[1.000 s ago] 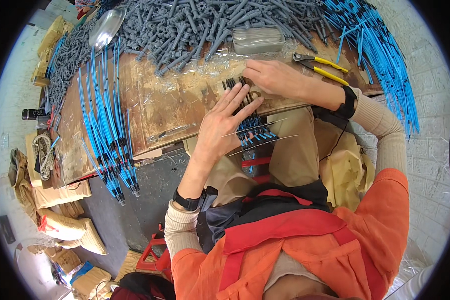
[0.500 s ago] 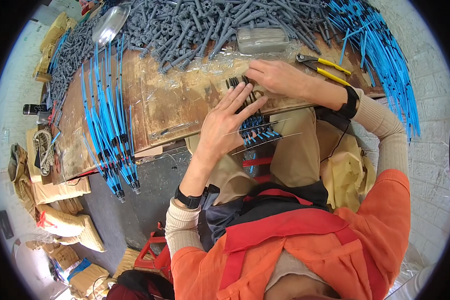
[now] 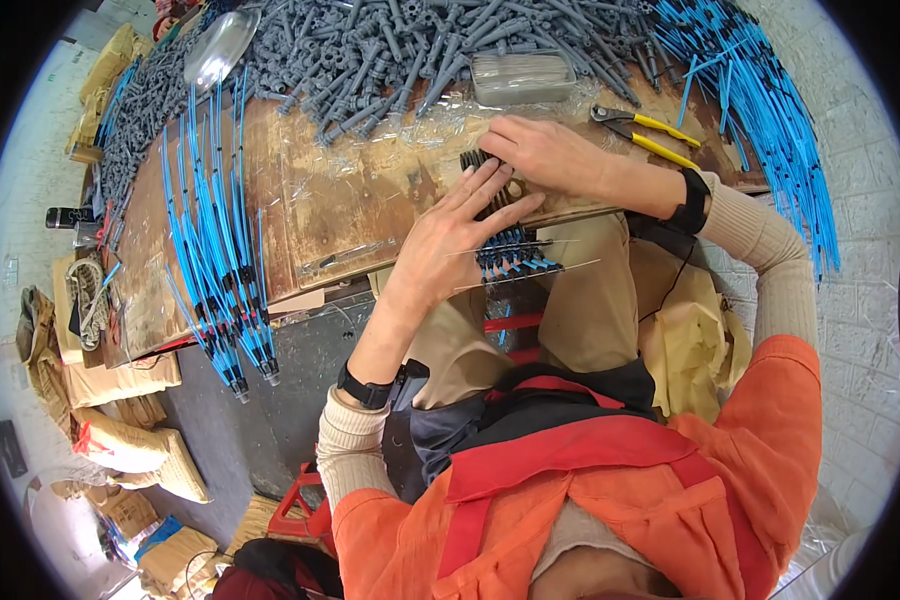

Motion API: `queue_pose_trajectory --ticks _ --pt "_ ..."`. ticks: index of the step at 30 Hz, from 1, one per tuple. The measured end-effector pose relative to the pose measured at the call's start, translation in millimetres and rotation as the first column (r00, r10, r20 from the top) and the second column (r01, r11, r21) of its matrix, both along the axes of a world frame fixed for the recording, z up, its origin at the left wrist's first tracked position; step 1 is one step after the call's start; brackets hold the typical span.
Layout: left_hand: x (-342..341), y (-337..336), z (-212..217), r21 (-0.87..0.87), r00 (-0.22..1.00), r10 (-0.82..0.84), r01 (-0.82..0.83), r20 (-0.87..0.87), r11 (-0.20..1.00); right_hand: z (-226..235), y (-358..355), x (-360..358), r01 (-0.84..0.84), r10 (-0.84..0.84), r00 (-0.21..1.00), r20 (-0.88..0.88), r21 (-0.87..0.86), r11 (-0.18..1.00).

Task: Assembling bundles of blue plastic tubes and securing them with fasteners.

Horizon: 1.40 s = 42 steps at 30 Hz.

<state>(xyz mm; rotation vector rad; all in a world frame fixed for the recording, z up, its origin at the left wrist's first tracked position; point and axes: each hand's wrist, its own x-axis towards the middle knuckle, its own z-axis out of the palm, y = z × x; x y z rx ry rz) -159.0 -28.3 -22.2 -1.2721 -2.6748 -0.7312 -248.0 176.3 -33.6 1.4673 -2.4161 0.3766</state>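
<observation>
A row of thin black-and-blue rods (image 3: 502, 246) lies across the table's front edge, reaching over my lap. Thin straight wires (image 3: 540, 268) run crosswise through or along its blue near end. Against the row's left side, my left hand (image 3: 442, 240) is wrapped over it, with fingers lying across the black part. My right hand (image 3: 548, 155) has curled fingers at the far black ends (image 3: 473, 160), closed on them; its fingertips are partly hidden. Both hands nearly meet there, and most of the row's middle is covered by fingers.
Yellow-handled cutters (image 3: 655, 130) lie right of my right hand. Behind are a clear box of thin pieces (image 3: 523, 80) and a heap of grey plastic parts (image 3: 370, 60). Blue rods (image 3: 215, 230) lie left, more blue rods (image 3: 760, 110) right. Plastic scraps litter the wooden table (image 3: 320, 190).
My right hand has shifted slightly left and down over the black ends. My left forearm has swung a little left, and the near end of the row has risen slightly.
</observation>
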Motion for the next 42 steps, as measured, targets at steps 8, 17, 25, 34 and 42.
queue_pose_trajectory --ticks 8,17,25,34,42 --pt "-4 0 -1 0.017 1.000 -0.027 0.026 0.013 1.000 8 18 -9 0.011 -0.013 1.000 0.017 0.101 0.995" --pt "-8 2 -1 0.015 0.999 -0.035 0.035 0.009 0.999 30 17 -9 -0.015 -0.002 0.984 0.181 0.089 0.996" --pt "5 -4 4 0.170 0.997 -0.021 0.009 0.068 0.985 50 3 96 -0.192 0.393 0.713 0.580 -0.377 0.906" --pt "25 14 20 0.419 0.924 -0.068 -0.104 0.377 0.902 70 -11 119 0.247 0.209 0.810 0.548 -0.642 0.726" --pt "38 36 -38 0.467 0.825 -0.146 -0.155 0.545 0.871 53 10 132 0.319 0.403 0.534 0.744 -0.618 0.719"
